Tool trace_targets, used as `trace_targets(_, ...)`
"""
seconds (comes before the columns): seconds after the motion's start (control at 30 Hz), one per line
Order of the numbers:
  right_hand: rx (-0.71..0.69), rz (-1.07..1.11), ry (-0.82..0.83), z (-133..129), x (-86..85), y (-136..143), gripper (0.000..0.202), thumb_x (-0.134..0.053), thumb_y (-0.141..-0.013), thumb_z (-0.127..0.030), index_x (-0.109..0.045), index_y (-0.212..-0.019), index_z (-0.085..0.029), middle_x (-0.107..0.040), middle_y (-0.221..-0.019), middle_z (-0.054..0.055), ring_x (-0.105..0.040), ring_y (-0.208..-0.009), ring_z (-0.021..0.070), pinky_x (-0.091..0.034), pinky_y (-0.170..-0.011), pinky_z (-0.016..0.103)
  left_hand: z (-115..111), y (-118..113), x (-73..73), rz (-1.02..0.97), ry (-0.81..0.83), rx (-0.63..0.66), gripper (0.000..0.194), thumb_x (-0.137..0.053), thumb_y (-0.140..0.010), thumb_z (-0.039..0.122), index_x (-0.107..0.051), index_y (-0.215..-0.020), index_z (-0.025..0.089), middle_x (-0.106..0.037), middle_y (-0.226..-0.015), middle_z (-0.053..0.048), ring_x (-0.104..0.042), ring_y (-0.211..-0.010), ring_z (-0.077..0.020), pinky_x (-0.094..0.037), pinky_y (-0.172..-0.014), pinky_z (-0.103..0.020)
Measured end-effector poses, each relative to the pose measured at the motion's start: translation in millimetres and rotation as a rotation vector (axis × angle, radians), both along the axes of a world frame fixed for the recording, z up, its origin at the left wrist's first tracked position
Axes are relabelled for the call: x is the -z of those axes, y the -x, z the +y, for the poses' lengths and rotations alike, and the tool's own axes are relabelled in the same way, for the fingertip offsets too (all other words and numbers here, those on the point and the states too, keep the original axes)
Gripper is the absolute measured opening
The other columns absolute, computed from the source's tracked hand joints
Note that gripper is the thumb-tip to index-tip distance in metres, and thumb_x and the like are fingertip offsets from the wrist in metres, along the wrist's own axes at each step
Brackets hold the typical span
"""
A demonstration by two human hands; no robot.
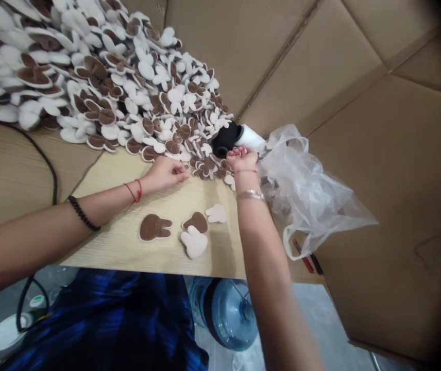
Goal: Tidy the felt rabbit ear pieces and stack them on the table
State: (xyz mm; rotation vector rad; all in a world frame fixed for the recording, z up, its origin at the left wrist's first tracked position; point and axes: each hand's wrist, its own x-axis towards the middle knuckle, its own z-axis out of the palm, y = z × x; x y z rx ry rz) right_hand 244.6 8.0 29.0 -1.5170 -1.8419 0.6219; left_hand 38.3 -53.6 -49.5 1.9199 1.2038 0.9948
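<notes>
My left hand is at the front edge of a big heap of plush bunny-head pieces, white on one side and brown on the other. Its thumb and fingers are pinched together; what they hold, if anything, is too small to make out. Farther right, my right hand has its palm turned up and its fingers loosely curled, with nothing visible in them. It is beside a black roll and a white roll. Between my forearms lie a brown bunny piece, another brown one partly under a white one, and a smaller white piece.
A crumpled clear plastic bag lies right of my right forearm, near red and black pens. Cardboard walls stand behind and to the right. A black cable crosses the table at left. Below its edge is a blue water jug.
</notes>
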Motion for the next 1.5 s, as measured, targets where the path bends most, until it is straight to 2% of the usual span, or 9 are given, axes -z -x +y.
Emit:
trace_targets(0.07,0.0,0.091,-0.035,-14.3,8.1,13.8,0.049,-0.017,-0.099,-0.027,-0.051,-0.065,-0.018,-0.049,-0.054,-0.007,-0.048,-0.054,0.0,-0.041,-0.061,0.017,-1.7,-0.1,-2.2,0.09,-0.101,0.032,0.014,-0.065,-0.073,0.027,-0.069,-0.066,0.015,-0.06,-0.052,0.002,-0.048,-0.05,-0.0103,-0.033,-0.051,-0.022)
trace_targets(0.13,-0.079,0.231,-0.069,-36.2,18.4,27.1,0.033,-0.033,-0.096,-0.034,-0.059,-0.084,-0.018,-0.063,-0.076,-0.002,-0.058,-0.072,0.0057,-0.045,-0.068,0.022,-4.0,-0.8,-4.7,0.151,-0.173,0.098,0.012,-0.064,-0.074,0.025,-0.07,-0.068,0.017,-0.061,-0.054,0.002,-0.049,-0.052,-0.0107,-0.032,-0.054,-0.023)
trace_targets(0.27,-0.317,0.099,-0.032,-80.7,33.3,38.6,0.027,-0.053,-0.087,-0.04,-0.064,-0.101,-0.019,-0.065,-0.105,0.006,-0.058,-0.097,0.017,-0.044,-0.085,0.031,-9.5,-1.1,-12.0,0.205,-0.259,0.16,0.016,-0.059,-0.077,0.022,-0.068,-0.064,0.017,-0.061,-0.056,0.001,-0.05,-0.054,-0.012,-0.031,-0.056,-0.024)
trace_targets(0.4,-0.401,0.071,0.106,-98.6,40.3,33.4,0.031,-0.049,-0.088,-0.045,-0.064,-0.093,-0.018,-0.064,-0.082,0.003,-0.058,-0.078,0.0158,-0.044,-0.072,0.028,-11.8,2.4,-20.4,0.194,-0.264,0.237,0.022,-0.057,-0.079,0.026,-0.064,-0.059,0.017,-0.056,-0.053,0.001,-0.047,-0.051,-0.0116,-0.029,-0.054,-0.025)
trace_targets(0.57,-0.291,0.185,0.166,-101.6,48.5,24.2,0.035,-0.06,-0.08,-0.05,-0.059,-0.066,-0.018,-0.045,-0.055,-0.004,-0.038,-0.051,0.0103,-0.03,-0.05,0.024,-12.8,12.1,-35.5,0.204,-0.135,0.373,0.019,-0.06,-0.076,0.027,-0.065,-0.06,0.018,-0.056,-0.051,0.002,-0.045,-0.048,-0.0111,-0.029,-0.053,-0.026)
trace_targets(0.77,-0.268,0.405,0.214,-105.7,51.8,17.7,0.027,-0.06,-0.082,-0.043,-0.065,-0.071,-0.018,-0.055,-0.063,0.0,-0.047,-0.059,0.0119,-0.036,-0.056,0.026,-46.8,31.5,-53.9,0.68,0.226,0.546,0.019,-0.076,-0.053,0.025,-0.058,-0.057,0.021,-0.059,-0.052,0.002,-0.045,-0.044,-0.0135,-0.025,-0.046,-0.028)
trace_targets(0.87,-0.236,0.452,0.242,-106.2,50.9,15.6,0.026,-0.06,-0.082,-0.042,-0.068,-0.075,-0.018,-0.056,-0.061,0.0,-0.047,-0.056,0.0116,-0.036,-0.054,0.025,-58.6,32.7,-46.6,0.764,0.194,0.519,0.03,-0.078,-0.045,0.02,-0.052,-0.06,0.021,-0.062,-0.064,-0.001,-0.051,-0.053,-0.0175,-0.025,-0.046,-0.026)
trace_targets(1.1,-0.144,0.478,0.233,-104.8,60.8,12.6,0.03,-0.063,-0.078,-0.046,-0.067,-0.071,-0.017,-0.061,-0.066,0.001,-0.05,-0.058,0.0122,-0.04,-0.057,0.026,-33.4,12.3,-24.9,0.499,-0.04,0.394,0.015,-0.064,-0.074,0.016,-0.055,-0.085,0.019,-0.062,-0.091,-0.005,-0.056,-0.089,-0.0219,-0.042,-0.075,-0.03)
trace_targets(1.5,-0.33,-0.001,0.065,-111.0,75.9,20.5,0.027,-0.049,-0.091,-0.024,-0.066,-0.072,-0.015,-0.061,-0.06,0.001,-0.048,-0.054,0.0106,-0.036,-0.056,0.022,-42.4,8.7,-7.8,0.397,-0.227,0.238,0.016,-0.05,-0.087,0.016,-0.066,-0.084,0.015,-0.063,-0.105,-0.008,-0.058,-0.1,-0.0198,-0.046,-0.089,-0.033)
